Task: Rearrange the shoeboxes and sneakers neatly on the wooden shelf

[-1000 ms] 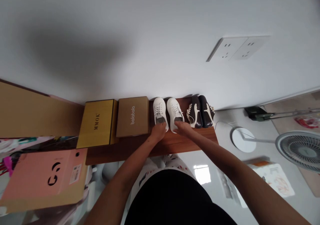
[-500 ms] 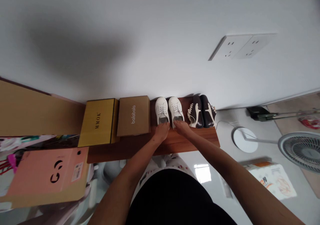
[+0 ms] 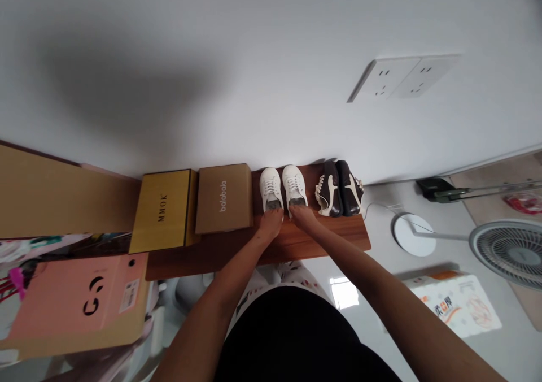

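A pair of small white lace-up shoes stands on a reddish wooden shelf (image 3: 322,241), toes to the wall. My left hand (image 3: 271,222) rests against the heel of the left white shoe (image 3: 271,189), fingers curled. My right hand (image 3: 302,215) touches the heel of the right white shoe (image 3: 293,184), fingers bent at the heel. Just to the right stands a pair of dark brown shoes with cream stripes (image 3: 339,189).
Left of the white shoes lie a brown "balabala" box (image 3: 224,198) and a yellow "MMOK" box (image 3: 163,209). A pink box (image 3: 80,300) sits lower left. On the floor at right are a fan (image 3: 508,252), a white round base (image 3: 412,235) and a packet (image 3: 455,305). Wall sockets (image 3: 402,78) above.
Both hands have slid back from over the shoes' openings to their heels; the white shoes sit a little closer to the wall. The view shifted slightly.
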Motion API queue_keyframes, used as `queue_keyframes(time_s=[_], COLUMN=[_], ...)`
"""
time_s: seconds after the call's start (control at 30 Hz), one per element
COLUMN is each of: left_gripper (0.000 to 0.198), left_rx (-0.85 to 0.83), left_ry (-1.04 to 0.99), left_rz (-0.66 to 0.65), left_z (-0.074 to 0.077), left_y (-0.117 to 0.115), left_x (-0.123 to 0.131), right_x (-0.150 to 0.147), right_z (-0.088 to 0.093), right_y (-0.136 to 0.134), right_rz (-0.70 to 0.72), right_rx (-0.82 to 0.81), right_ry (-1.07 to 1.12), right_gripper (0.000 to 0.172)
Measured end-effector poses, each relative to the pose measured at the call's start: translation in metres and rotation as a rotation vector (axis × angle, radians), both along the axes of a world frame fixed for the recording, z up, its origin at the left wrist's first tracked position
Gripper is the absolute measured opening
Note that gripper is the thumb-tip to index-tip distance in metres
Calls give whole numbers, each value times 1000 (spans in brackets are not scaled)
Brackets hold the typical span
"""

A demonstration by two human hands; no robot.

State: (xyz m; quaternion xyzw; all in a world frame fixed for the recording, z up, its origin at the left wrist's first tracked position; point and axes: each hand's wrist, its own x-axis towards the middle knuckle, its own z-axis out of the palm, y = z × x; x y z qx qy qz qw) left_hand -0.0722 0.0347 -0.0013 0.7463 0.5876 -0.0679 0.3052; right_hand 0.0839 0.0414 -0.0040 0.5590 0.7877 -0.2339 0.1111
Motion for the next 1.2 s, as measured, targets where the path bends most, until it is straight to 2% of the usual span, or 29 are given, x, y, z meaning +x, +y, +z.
queue_keyframes(time_s=[0.1, 0.2, 0.3, 0.37, 0.47, 0.57, 0.63, 0.7, 0.8, 0.87, 1.0, 1.2], left_gripper=[23, 26, 30, 31, 32, 39, 47, 51, 41, 33, 28, 29], left_rx=[10, 68, 153, 173, 106, 16, -10, -23, -41, -54, -95, -106], left_ry=[56, 73, -14, -158, -410, -521, -500, -440, -339, -293, -228, -85], left_rz=[-14, 46, 94, 77, 50, 86, 116, 119, 60, 26, -17, -187], left_z=[6, 16, 24, 23, 10, -11, -24, -33, -40, -40, -32, -6], left_y=[0, 1, 1, -2, -10, -17, -18, -16, -7, 0, 12, 20], left_x=[1, 7, 22, 40, 78, 116, 136, 150, 161, 163, 162, 164], right_x=[0, 6, 29, 57, 110, 164, 192, 212, 227, 229, 230, 223], right_z=[4, 8, 9, 7, -2, -16, -28, -39, -49, -51, -42, -29], right_y=[0, -5, -17, -28, -42, -49, -50, -50, -49, -48, -47, -44], right_rz=[14, -22, -161, -289, -546, -845, -1016, -1102, -1051, -1000, -927, -802], right_rx=[25, 87, 205, 306, 468, 595, 586, 440, 149, 76, 116, 282], right_ry=[17, 69, 223, 354, 447, 393, 370, 429, 578, 616, 563, 414], right_gripper=[20, 26, 29, 30, 32, 44, 56, 62, 53, 49, 47, 40])
